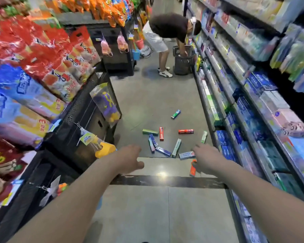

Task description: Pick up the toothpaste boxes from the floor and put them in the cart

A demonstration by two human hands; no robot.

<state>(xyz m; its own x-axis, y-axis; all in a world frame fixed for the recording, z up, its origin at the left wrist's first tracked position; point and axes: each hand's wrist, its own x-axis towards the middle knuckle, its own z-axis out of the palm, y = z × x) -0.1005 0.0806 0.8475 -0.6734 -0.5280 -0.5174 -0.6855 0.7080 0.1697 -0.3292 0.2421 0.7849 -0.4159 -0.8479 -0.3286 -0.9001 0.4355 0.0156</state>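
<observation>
Glossy grey tiled floor (147,95) in a shop aisle, slim cardboard toothpaste boxes (162,148) scattered at twelve o'clock, left hand (130,159) and right hand (206,159) both loosely spread, holding nothing, stocked shelves (253,95) at three o'clock

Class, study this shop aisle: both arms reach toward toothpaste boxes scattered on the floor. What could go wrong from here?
1. The boxes are spread out; the green box lies apart up the aisle and might be missed.
2. The orange box sits partly under the right hand, so it could be knocked or stepped on.
3. No cart is clearly in view near the hands; another person bends over a dark basket ahead, possibly blocking the aisle.
</observation>
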